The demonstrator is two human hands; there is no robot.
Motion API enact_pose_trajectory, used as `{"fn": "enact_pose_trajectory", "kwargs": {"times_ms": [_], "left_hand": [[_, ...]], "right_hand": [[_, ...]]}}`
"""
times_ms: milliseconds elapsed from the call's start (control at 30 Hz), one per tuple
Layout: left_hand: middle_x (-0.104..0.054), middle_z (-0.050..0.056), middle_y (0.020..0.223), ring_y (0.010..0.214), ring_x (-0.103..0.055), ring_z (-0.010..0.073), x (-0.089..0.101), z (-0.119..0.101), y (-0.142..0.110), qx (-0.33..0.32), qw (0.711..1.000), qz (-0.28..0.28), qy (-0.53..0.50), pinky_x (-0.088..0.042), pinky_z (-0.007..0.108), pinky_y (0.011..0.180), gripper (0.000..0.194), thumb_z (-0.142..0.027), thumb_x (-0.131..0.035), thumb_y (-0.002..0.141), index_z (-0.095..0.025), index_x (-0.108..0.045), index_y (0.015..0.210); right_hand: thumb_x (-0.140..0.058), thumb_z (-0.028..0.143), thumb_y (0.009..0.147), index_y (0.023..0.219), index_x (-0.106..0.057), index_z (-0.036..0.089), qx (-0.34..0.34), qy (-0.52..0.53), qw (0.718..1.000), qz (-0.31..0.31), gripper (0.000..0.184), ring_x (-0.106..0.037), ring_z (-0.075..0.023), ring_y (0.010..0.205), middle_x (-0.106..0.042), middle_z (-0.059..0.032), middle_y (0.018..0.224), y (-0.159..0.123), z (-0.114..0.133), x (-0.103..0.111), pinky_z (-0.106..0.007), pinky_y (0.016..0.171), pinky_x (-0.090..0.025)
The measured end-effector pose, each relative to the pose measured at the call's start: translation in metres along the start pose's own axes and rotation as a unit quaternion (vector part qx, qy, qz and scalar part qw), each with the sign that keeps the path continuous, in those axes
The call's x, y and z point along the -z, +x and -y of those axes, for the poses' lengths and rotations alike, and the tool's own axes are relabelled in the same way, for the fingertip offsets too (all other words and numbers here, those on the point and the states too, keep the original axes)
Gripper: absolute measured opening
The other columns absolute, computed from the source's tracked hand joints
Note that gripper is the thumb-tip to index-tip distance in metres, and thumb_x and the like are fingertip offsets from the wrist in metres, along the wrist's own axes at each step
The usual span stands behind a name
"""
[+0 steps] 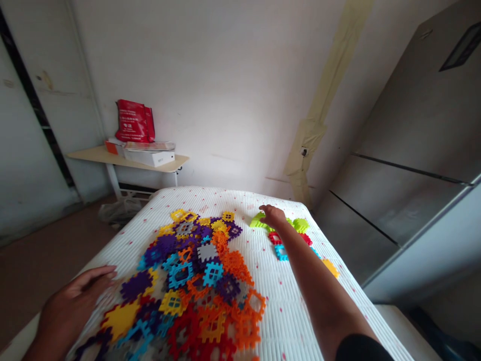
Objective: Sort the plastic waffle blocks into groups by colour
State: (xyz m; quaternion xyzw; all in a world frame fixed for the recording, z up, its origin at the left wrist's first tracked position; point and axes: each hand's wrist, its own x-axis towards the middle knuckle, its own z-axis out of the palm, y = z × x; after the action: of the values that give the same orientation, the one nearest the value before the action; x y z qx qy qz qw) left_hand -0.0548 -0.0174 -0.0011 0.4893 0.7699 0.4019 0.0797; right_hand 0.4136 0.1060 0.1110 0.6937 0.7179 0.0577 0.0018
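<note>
My right hand (273, 215) reaches out over the far right of the bed-like surface, its fingers apart above a lime-green interlocking plastic piece (257, 220). Another lime-green piece (300, 225) lies just beyond my forearm. Nearer me, and partly covered by that arm, are red pieces (306, 239) and a blue piece (281, 252), with a yellow piece (330, 267) off to the right. At the lower left my left hand (73, 306) is open with extended fingers. It is beside a big mixed pile of notched building pieces (206, 252) in purple, orange, yellow, blue, red and grey.
A white dotted quilted cover (278, 301) spreads under the pieces. Behind on the left, a small table (93, 154) holds a red bag (134, 122) and a white box (152, 156). A tall grey refrigerator (398, 150) stands at the right, and a wall at the back.
</note>
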Motion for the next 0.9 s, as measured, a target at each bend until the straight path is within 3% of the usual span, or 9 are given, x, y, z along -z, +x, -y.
{"fn": "enact_pose_trajectory", "kwargs": {"times_ms": [133, 267, 433, 600, 733, 900], "left_hand": [[-0.076, -0.005, 0.078, 0.081, -0.069, 0.0281, 0.008, -0.019, -0.006, 0.072, 0.991, 0.016, -0.113, -0.052, 0.038, 0.073, 0.023, -0.049, -0.06, 0.056, -0.03, -0.07, 0.067], [-0.074, -0.004, 0.069, 0.076, -0.067, 0.0258, 0.008, -0.024, -0.009, 0.074, 0.987, 0.011, -0.144, -0.052, 0.034, 0.068, 0.023, -0.044, -0.062, 0.052, -0.027, -0.07, 0.067], [-0.074, -0.001, 0.071, 0.074, -0.067, 0.0238, 0.008, -0.026, -0.012, 0.068, 0.985, 0.021, -0.156, -0.051, 0.03, 0.066, 0.028, -0.041, -0.062, 0.055, -0.022, -0.07, 0.074], [-0.073, 0.002, 0.072, 0.072, -0.067, 0.023, 0.006, -0.028, -0.016, 0.055, 0.983, 0.023, -0.173, -0.051, 0.03, 0.066, 0.03, -0.042, -0.06, 0.057, -0.02, -0.069, 0.076], [-0.071, 0.001, 0.067, 0.072, -0.067, 0.0233, 0.004, -0.027, -0.016, 0.043, 0.982, 0.02, -0.184, -0.051, 0.03, 0.065, 0.028, -0.044, -0.059, 0.057, -0.022, -0.068, 0.073], [-0.072, 0.001, 0.075, 0.078, -0.066, 0.0228, -0.001, -0.028, -0.021, 0.028, 0.981, 0.027, -0.192, -0.05, 0.031, 0.074, 0.025, -0.043, -0.059, 0.058, -0.024, -0.068, 0.072]], "right_hand": [[-0.057, 0.023, 0.083, 0.132, -0.049, 0.027, 0.025, 0.013, 0.999, -0.036, 0.05, -0.06, -0.0214, 0.104, -0.056, -0.0072, 0.128, -0.019, 0.013, 0.012, -0.03, 0.08, -0.047], [-0.059, 0.023, 0.082, 0.126, -0.055, 0.026, 0.093, 0.096, 0.989, -0.064, 0.045, -0.06, -0.0209, 0.106, -0.061, -0.0054, 0.123, -0.054, 0.03, 0.013, -0.029, 0.086, -0.046], [-0.058, 0.025, 0.084, 0.117, -0.062, 0.024, 0.155, 0.213, 0.964, -0.04, 0.033, -0.065, -0.0173, 0.089, -0.065, -0.0046, 0.114, -0.114, 0.048, -0.013, -0.027, 0.08, -0.049], [-0.056, 0.03, 0.084, 0.119, -0.06, 0.02, 0.164, 0.304, 0.936, -0.066, 0.036, -0.061, -0.0222, 0.104, -0.061, -0.0107, 0.121, -0.162, 0.054, -0.05, -0.034, 0.086, -0.051], [-0.057, 0.034, 0.083, 0.119, -0.06, 0.02, 0.151, 0.335, 0.927, -0.074, 0.039, -0.059, -0.0257, 0.109, -0.062, -0.0122, 0.12, -0.181, 0.052, -0.07, -0.04, 0.092, -0.05], [-0.054, 0.041, 0.085, 0.121, -0.058, 0.02, 0.145, 0.37, 0.914, -0.08, 0.041, -0.058, -0.0253, 0.11, -0.061, -0.0123, 0.12, -0.187, 0.05, -0.074, -0.039, 0.094, -0.049]]}}
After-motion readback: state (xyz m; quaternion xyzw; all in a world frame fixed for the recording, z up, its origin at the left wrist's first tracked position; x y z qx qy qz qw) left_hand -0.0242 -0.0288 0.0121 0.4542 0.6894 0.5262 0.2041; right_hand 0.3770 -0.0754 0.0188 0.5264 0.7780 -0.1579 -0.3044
